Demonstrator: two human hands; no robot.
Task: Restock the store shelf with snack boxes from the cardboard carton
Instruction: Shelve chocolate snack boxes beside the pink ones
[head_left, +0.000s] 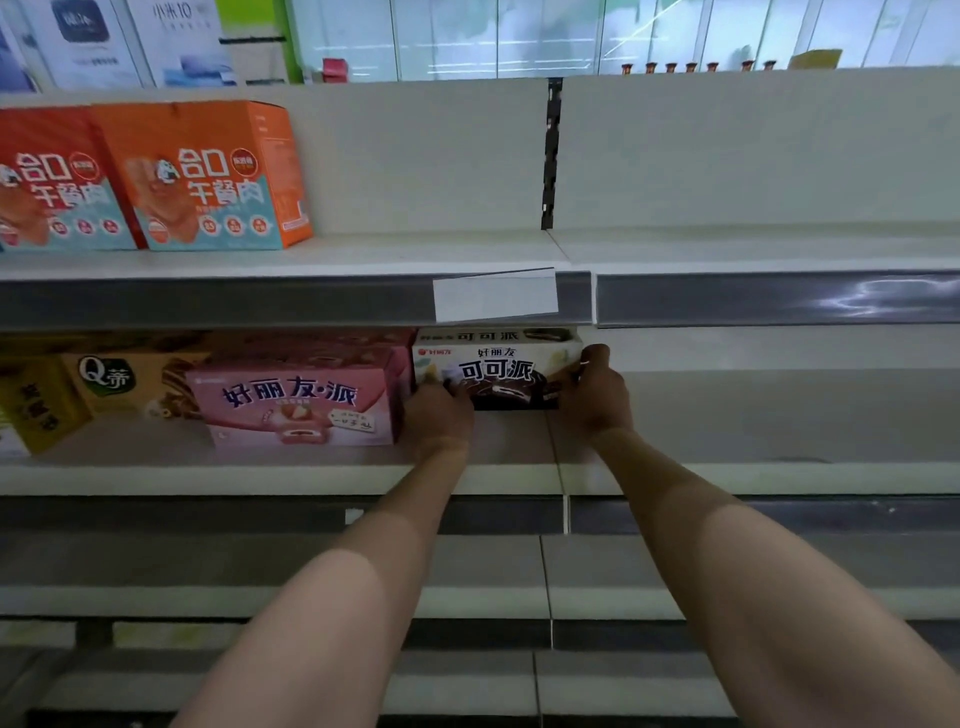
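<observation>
Restocking middle shelf (488, 478), cocoa pie box (496, 371) going in beside pink box (306, 400).

Held at both ends: left hand (440, 415) curled on lower left corner, right hand (592, 397) gripping right end. Best slid straight back w/ label facing out, flush to pink box, front edges aligned.

Left hand (439, 415) and right hand (592, 397) gripping the ends of a white-and-brown snack box (496, 366), on the middle shelf (311, 478), just beside a pink snack box (301, 400)
</observation>
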